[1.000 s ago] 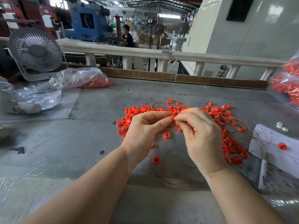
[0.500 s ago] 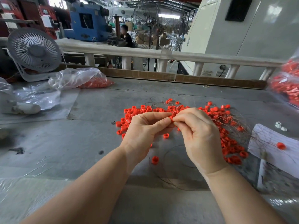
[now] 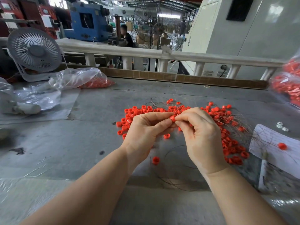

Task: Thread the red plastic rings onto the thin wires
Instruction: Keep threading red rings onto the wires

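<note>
A grey desk fan stands beside crumpled clear plastic bags.

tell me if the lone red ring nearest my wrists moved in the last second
No. The lone red ring lies at the same spot on the table, just left of the dark wire loop, as before; the slight frame shift is only the camera.

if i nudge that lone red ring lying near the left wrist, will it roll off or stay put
The lone red ring looks short and squat, so lying flat it would probably slide, not roll; tipped onto its curved side it might roll a little. It seems small, hollow plastic, likely very light, so a slight nudge may send it skidding across the smooth grey table.
</note>
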The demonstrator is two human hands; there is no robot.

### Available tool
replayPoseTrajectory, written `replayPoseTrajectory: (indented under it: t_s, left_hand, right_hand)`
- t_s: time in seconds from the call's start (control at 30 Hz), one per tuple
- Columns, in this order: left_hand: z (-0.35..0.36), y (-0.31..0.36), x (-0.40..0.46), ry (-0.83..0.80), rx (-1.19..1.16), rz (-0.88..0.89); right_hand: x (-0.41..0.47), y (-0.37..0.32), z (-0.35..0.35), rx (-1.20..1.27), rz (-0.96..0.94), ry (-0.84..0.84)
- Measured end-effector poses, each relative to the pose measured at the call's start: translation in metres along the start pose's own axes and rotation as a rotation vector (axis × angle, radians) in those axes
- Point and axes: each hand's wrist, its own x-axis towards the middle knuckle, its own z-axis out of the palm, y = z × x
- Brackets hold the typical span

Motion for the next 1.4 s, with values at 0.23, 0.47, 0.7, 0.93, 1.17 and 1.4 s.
replayPoseTrajectory:
  t_s: [0.23,0.47,0.7,0.93,1.17,1.4]
  left_hand:
    - [0.003,0.001,-0.002,0.048,0.087,0.053]
    - [0.003,0.001,-0.002,0.100,0.108,0.011]
    - [0.006,0.002,-0.001,0.115,0.144,-0.055]
    - [0.008,0.008,-0.003,0.080,0.181,-0.120]
    - [0.010,0.008,-0.004,0.063,0.184,-0.128]
    - [0.009,0.007,-0.005,0.057,0.151,-0.141]
  right_hand:
    - [0.001,-0.003,0.000,0.009,0.029,0.004]
    - [-0.001,-0.009,0.001,-0.048,0.002,-0.020]
    - [-0.001,-0.005,0.001,-0.125,-0.011,-0.005]
    - [-0.001,0.000,-0.002,-0.109,0.032,0.001]
    - [0.000,0.000,0.000,-0.134,0.049,0.033]
    - [0.000,-0.001,-0.001,-0.159,0.029,0.012]
